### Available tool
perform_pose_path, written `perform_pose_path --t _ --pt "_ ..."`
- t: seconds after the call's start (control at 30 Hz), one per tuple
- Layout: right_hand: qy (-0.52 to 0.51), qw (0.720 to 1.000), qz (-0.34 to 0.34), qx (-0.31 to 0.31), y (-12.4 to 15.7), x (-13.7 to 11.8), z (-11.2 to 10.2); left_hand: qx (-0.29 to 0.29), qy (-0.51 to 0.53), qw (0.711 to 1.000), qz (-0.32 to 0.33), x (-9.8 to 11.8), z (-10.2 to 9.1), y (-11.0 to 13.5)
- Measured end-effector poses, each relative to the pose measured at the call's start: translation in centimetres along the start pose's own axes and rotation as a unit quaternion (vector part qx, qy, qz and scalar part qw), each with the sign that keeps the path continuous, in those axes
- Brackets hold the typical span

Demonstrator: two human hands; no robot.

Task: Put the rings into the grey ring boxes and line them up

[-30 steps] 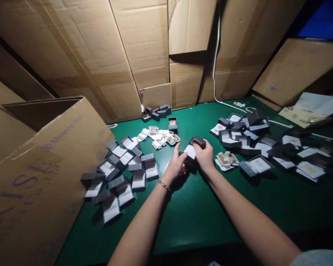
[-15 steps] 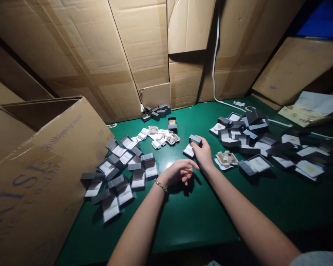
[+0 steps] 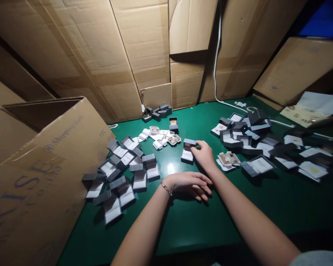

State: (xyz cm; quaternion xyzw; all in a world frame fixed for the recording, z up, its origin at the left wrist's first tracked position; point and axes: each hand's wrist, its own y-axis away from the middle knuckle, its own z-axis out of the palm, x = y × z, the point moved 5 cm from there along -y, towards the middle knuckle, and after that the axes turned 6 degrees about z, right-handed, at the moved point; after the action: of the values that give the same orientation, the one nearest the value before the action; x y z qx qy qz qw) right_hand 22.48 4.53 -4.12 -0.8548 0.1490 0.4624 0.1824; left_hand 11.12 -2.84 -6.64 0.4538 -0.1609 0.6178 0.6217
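Note:
A small grey jewelry box [image 3: 187,154] with a white lining stands with its lid up near the middle of the green table [image 3: 194,229]. My right hand [image 3: 204,155] grips its right side, thumb and fingers at the lid. Closer to me, my left hand [image 3: 190,184] hangs with its fingers stretched and apart, holding nothing; its fingertips are beside my right wrist. Several open jewelry boxes [image 3: 123,190] with white linings lie in a group to the left. White inserts [image 3: 161,138] are heaped behind the held box, with another open box [image 3: 173,125] at their back.
More open boxes [image 3: 256,164] and a pile of inserts [image 3: 229,160] lie on the right. A large carton [image 3: 58,177] borders the left side. Stacked cartons [image 3: 144,44] wall off the back, where a white cable [image 3: 216,66] runs down. Several dark boxes [image 3: 158,112] sit there.
My left hand has drawn back toward me and slightly right, its fingers straightening. The box in my right hand has turned and shifted a little left, showing more of its inside.

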Motion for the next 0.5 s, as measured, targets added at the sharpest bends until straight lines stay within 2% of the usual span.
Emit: perform_pose_path --t 0.13,0.23,0.3,0.4,0.43,0.5 --pt "-0.037 0.996 0.054 0.059 -1.2 1.6 -1.2 0.008 0.002 1.000 0.000 0.0 -0.2 -0.1" --pt "-0.077 0.992 0.081 0.056 -1.3 1.9 -1.2 0.009 0.001 1.000 -0.004 -0.1 -0.1 0.0" --pt "-0.131 0.987 0.093 -0.018 -0.9 1.6 -0.1 0.004 -0.004 1.000 -0.009 -0.2 0.0 -0.1" --pt "-0.226 0.947 0.123 -0.191 0.6 0.4 2.2 -0.015 -0.008 1.000 -0.007 -0.5 -0.1 -0.3" --pt "-0.245 0.934 0.131 -0.226 1.0 0.0 2.7 -0.019 -0.007 1.000 -0.003 -0.7 -0.1 -0.4" --pt "-0.265 0.922 0.149 -0.240 1.5 -0.3 3.2 -0.025 -0.003 1.000 0.004 -0.9 -0.3 -0.6"
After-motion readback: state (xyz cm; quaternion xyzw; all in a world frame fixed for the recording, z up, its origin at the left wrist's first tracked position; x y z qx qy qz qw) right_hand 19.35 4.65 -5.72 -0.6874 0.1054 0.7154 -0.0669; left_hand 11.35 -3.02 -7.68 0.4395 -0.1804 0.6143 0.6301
